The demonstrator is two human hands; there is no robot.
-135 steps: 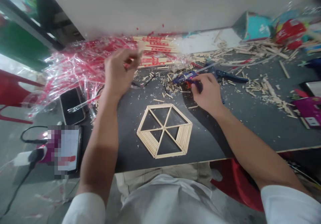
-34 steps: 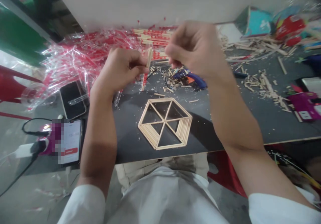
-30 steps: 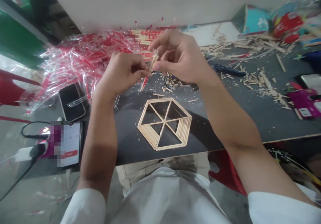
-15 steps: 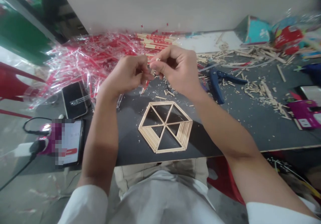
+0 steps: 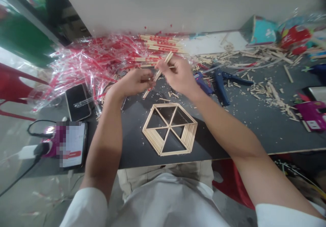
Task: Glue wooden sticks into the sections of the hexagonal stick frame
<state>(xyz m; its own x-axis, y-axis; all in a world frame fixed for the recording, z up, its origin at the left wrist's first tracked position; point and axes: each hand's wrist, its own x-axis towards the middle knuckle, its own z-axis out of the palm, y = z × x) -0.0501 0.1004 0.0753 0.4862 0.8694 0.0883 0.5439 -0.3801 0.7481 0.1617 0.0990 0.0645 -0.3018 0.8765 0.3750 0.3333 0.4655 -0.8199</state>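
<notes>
A pair of pale wooden chopsticks [image 5: 168,58] slants up between my hands, its upper ends bare. My right hand [image 5: 177,74] pinches it around the middle. Fingers of my left hand [image 5: 137,81] close round the lower part, where a bit of red like a wrapper shows; how much wrapper they hold is hard to make out. Below the hands, on the dark table [image 5: 214,135], lies a hexagonal frame [image 5: 169,127] of stacked wooden sticks, with crossing sticks meeting at its centre.
Clear-and-red wrappers [image 5: 102,59] heap at the back left, beside wrapped chopsticks [image 5: 163,43]. Blue cutting pliers [image 5: 221,84] and a purple-blue tool [image 5: 203,83] lie to the right among wood scraps [image 5: 272,94]. Two phones [image 5: 77,101] and a purple power strip [image 5: 52,135] lie left.
The chopsticks' upper ends have come into sight above my right hand. My hands have tilted and parted slightly, the right wrist dropping a little. The hexagonal frame stays in place.
</notes>
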